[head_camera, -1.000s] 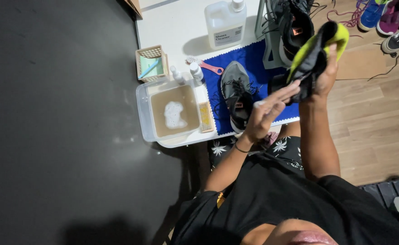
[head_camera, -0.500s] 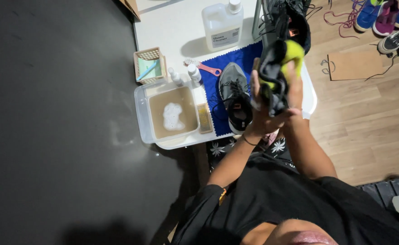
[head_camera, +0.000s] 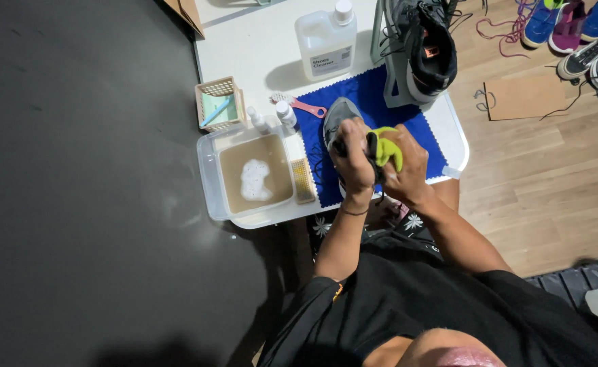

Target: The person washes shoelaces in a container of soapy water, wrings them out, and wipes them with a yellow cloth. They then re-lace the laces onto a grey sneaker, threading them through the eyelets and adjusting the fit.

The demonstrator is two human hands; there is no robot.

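Both of my hands grip a black and yellow-green insole (head_camera: 383,147), bunched up between them. My left hand (head_camera: 353,158) holds its black end and my right hand (head_camera: 406,163) wraps the yellow-green end. They hover over a grey shoe (head_camera: 337,114) that lies on a blue cloth (head_camera: 373,92) on the white table (head_camera: 258,47). Most of the shoe is hidden by my hands.
Left of the cloth stands a clear tub (head_camera: 208,178) of brown foamy water, with a scrub brush (head_camera: 303,180) on its edge. Two small bottles (head_camera: 286,114), a pink brush (head_camera: 305,106), a basket (head_camera: 219,103), a large cleaner bottle (head_camera: 326,41) and a black shoe (head_camera: 429,47) stand behind. Shoes (head_camera: 594,61) lie on the wooden floor.
My hands carried the insole down from the upper right to over the grey shoe. It was stretched out long before; now it is bunched between both hands.
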